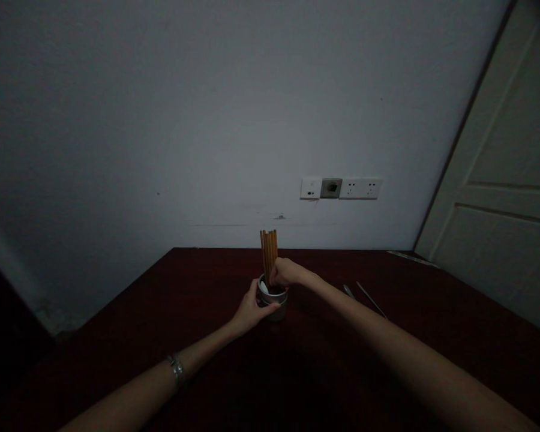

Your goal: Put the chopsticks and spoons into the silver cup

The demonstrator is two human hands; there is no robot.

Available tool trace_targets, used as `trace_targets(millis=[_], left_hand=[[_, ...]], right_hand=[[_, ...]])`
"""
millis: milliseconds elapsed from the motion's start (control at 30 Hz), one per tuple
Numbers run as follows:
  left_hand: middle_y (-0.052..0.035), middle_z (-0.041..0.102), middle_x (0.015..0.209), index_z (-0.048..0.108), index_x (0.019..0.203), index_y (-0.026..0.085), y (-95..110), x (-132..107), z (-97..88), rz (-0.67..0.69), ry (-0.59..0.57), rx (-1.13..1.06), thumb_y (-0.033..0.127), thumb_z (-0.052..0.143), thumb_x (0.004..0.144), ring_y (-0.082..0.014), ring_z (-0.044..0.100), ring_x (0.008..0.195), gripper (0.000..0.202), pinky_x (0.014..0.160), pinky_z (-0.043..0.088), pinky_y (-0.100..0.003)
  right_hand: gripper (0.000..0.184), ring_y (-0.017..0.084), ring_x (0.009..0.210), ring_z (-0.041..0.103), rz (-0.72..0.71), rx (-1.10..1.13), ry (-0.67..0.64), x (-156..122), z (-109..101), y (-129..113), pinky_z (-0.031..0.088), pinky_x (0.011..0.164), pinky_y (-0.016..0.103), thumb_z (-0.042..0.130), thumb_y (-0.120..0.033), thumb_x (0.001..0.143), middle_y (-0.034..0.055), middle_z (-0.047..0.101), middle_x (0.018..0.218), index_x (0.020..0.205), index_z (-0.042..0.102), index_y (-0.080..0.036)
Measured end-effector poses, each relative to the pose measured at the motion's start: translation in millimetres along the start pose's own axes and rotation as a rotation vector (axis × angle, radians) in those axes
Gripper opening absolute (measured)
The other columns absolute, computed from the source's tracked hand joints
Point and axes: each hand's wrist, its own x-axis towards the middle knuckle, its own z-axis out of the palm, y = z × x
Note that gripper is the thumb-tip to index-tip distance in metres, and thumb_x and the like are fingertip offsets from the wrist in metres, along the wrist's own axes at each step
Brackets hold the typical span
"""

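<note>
A small round metal holder (pixel 276 307) stands on a dark red table (pixel 162 336). Several brown wooden chopsticks (pixel 269 246) rise upright out of it. My left hand (pixel 251 309) wraps around the holder's left side, fingers curled against its wall. My right hand (pixel 286 272) is closed around the lower part of the chopstick bundle, just above the holder's rim. A bracelet shows on my left wrist (pixel 176 367).
Two thin metal utensils (pixel 364 294) lie on the table to the right of the holder. A white wall stands behind with a row of power sockets (pixel 341 188). A pale door (pixel 504 198) is at the right.
</note>
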Motion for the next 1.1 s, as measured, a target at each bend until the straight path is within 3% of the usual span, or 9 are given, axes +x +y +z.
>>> trace_targets(millis=[233, 433, 600, 833, 967, 1100], left_hand=[[-0.0114, 0.049, 0.12, 0.03, 0.125, 0.018, -1.4, -2.3, 2.8, -0.022, 0.03, -0.042, 0.03, 0.065, 0.066, -0.0227, 0.048, 0.108, 0.07, 0.088, 0.041, -0.036], [-0.0113, 0.044, 0.127, 0.029, 0.127, 0.017, -7.9, -1.4, 3.0, -0.042, 0.005, -0.14, 0.027, 0.068, 0.064, -0.0216, 0.045, 0.113, 0.074, 0.095, 0.037, -0.036], [-0.0115, 0.044, 0.126, 0.03, 0.127, 0.018, -4.5, -1.0, 1.0, -0.039, -0.012, -0.087, 0.026, 0.069, 0.062, -0.0227, 0.045, 0.114, 0.076, 0.098, 0.034, -0.039], [-0.014, 0.039, 0.131, 0.018, 0.133, 0.019, -5.3, -2.9, 0.2, -0.044, -0.034, -0.076, 0.026, 0.072, 0.06, -0.0235, 0.039, 0.119, 0.091, 0.101, 0.028, -0.042], [-0.0153, 0.035, 0.134, 0.012, 0.136, 0.019, -5.4, -10.4, -6.1, -0.064, -0.101, -0.016, 0.029, 0.073, 0.058, -0.0248, 0.037, 0.121, 0.099, 0.102, 0.027, -0.042], [-0.0175, 0.031, 0.135, 0.011, 0.137, 0.017, -9.5, -27.4, -17.3, -0.128, -0.143, 0.149, 0.035, 0.072, 0.056, -0.0279, 0.033, 0.123, 0.103, 0.103, 0.024, -0.044]], right_hand=[[0.021, 0.006, 0.037, 0.043, -0.135, 0.397, 0.181, -42.9, -18.3, 40.2, 0.032, 0.035, 0.015, 0.052, -0.021, 0.073, -0.0017, 0.05, 0.046, 0.079, 0.069, -0.01], [0.029, 0.006, 0.034, 0.039, 0.041, 0.451, 0.326, -86.4, -27.6, 100.8, 0.028, 0.035, 0.017, 0.055, -0.032, 0.074, -0.0025, 0.048, 0.042, 0.089, 0.069, -0.012], [0.027, 0.008, 0.039, 0.043, 0.129, 0.461, 0.365, -96.6, -3.2, 155.4, 0.032, 0.038, 0.018, 0.055, -0.033, 0.071, 0.0002, 0.055, 0.047, 0.08, 0.07, -0.012], [0.023, 0.013, 0.051, 0.054, 0.31, 0.316, 0.401, -93.0, 34.5, 222.5, 0.034, 0.044, 0.019, 0.055, -0.027, 0.069, 0.003, 0.061, 0.055, 0.072, 0.071, -0.012], [0.022, 0.014, 0.057, 0.057, 0.373, 0.257, 0.433, -95.2, 45.0, 238.9, 0.034, 0.047, 0.019, 0.058, -0.03, 0.067, 0.0034, 0.062, 0.057, 0.066, 0.071, -0.012], [0.022, 0.014, 0.056, 0.057, 0.424, 0.261, 0.432, -98.4, 51.9, 235.8, 0.034, 0.047, 0.019, 0.061, -0.031, 0.065, 0.0032, 0.06, 0.054, 0.058, 0.068, -0.011]])
